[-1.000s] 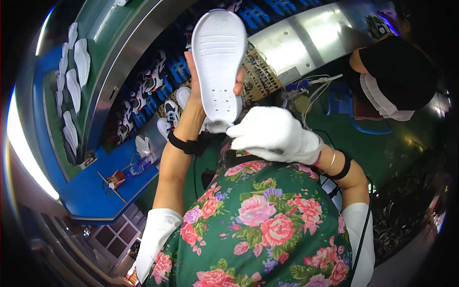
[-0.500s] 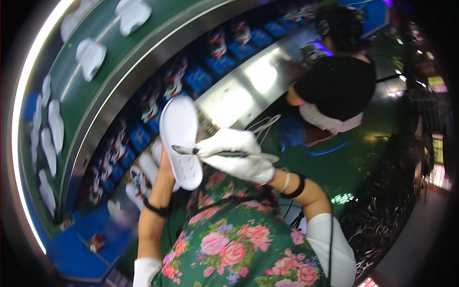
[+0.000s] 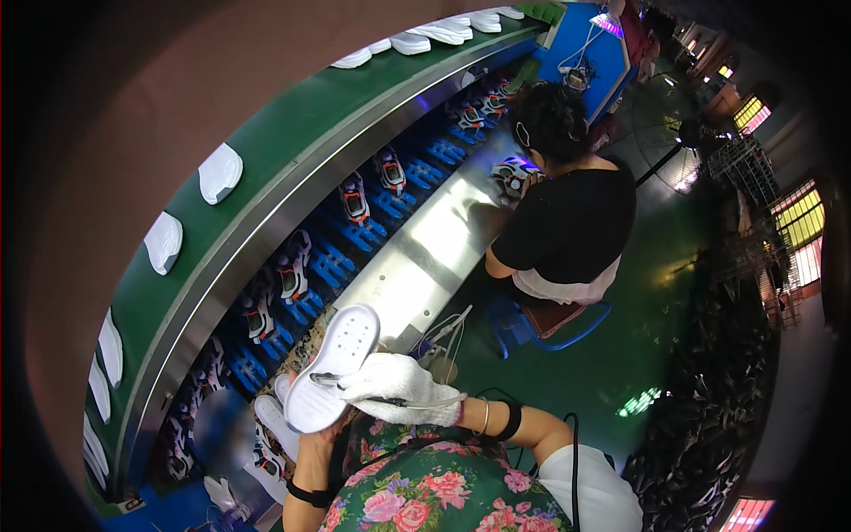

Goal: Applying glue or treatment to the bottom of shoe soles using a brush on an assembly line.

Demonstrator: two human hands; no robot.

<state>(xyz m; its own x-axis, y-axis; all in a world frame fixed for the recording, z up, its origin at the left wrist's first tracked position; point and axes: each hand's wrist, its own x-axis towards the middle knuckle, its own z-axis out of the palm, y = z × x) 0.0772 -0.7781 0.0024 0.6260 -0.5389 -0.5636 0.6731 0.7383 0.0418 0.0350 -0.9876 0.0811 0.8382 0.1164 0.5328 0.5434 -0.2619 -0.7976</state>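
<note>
Far to the left of the left hand (image 3: pixel 323 436): green conveyor belt (image 3: pixel 257 168), curving up and away, with several pale soles (image 3: pixel 220 174) lying along it. Nearer the same hand, running from its left up beyond it: blue racks (image 3: pixel 332 263) carrying multicoloured shoes (image 3: pixel 294 268). Just left of the left hand: a spare sole (image 3: pixel 277 424), with a dark-and-white shoe (image 3: pixel 266 457) beside it.

Left hand: bare, partly hidden behind the workpiece, curled round its near end and gripping it from beneath and the side. Workpiece: a white sole (image 3: pixel 335 357), upper face toward the camera, tilted; the perforated end points away from the left hand, the grooved end sits over it.

Right hand (image 3: pixel 401 390): white-gloved, just right of the sole, fingers closed, pinching a slender tool (image 3: pixel 326 379). The dark tip extends leftward over the sole's midsection; contact with the surface cannot be told.

Beyond the right hand: bright metal counter (image 3: pixel 390 284). Up and right of it: white cables (image 3: pixel 456 324), then a co-worker (image 3: pixel 572 222) in a black top, seated on a blue stool (image 3: pixel 508 328). Far right of the right hand: a heap of dark pieces (image 3: pixel 709 408), kind unclear.
</note>
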